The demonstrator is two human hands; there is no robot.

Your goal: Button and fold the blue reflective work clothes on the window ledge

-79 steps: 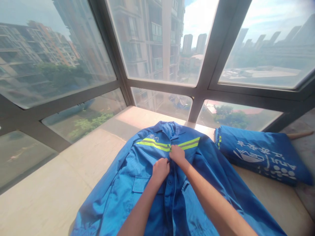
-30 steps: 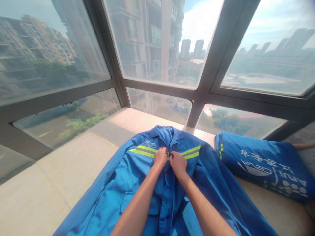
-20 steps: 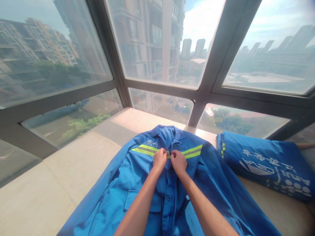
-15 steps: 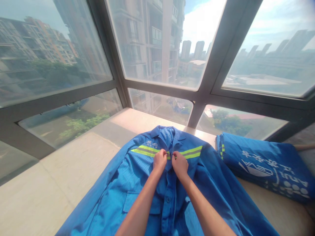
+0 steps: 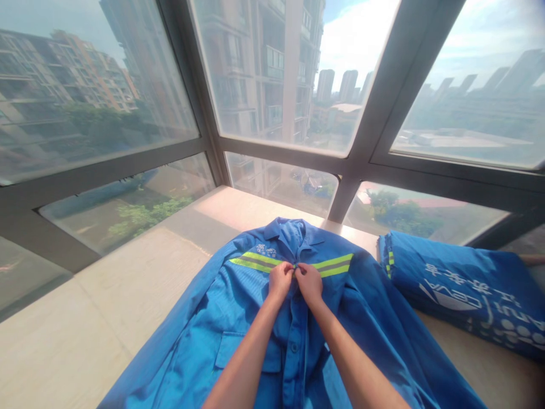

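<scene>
A blue work jacket [image 5: 247,309] with yellow-green and grey reflective stripes lies front up, its collar pointing away from me. My left hand [image 5: 281,281] pinches the left edge of the front opening at stripe height. Close against it, my right hand [image 5: 309,282] pinches the other edge, the fingertips of both nearly touching. Whatever small fastening sits between the fingers is hidden. Lower on the placket a round button [image 5: 293,347] shows. A flap pocket [image 5: 244,351] lies beside my left forearm.
A folded blue garment [image 5: 464,292] with white lettering lies on the right of the pale stone ledge [image 5: 140,295]. Grey-framed windows [image 5: 281,149] enclose the ledge at the back and on the left.
My two hands have come closer together at the jacket's front opening. The whole view has shifted slightly, so things appear a little farther right.
</scene>
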